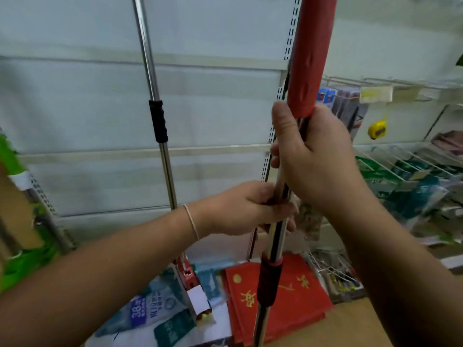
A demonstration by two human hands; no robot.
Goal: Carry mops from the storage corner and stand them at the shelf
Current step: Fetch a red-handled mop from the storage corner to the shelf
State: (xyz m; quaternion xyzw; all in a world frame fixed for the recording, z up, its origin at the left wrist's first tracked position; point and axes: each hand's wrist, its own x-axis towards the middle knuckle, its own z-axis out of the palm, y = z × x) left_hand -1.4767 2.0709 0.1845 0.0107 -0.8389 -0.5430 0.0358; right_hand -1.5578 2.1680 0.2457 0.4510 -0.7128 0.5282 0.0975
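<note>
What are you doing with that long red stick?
It is a mop with a red grip. The right hand grips its metal pole just under the red part, and the left hand grips lower down. Another mop with a black grip already stands against the shelf panel.

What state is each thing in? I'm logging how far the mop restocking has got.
Red-grip mop: upright, held in both hands.
Left hand: grips its metal pole.
Right hand: grips the pole just below the red grip.
Black-grip mop: upright at the shelf back, unheld.
Yellow tape measure: hanging.
</note>
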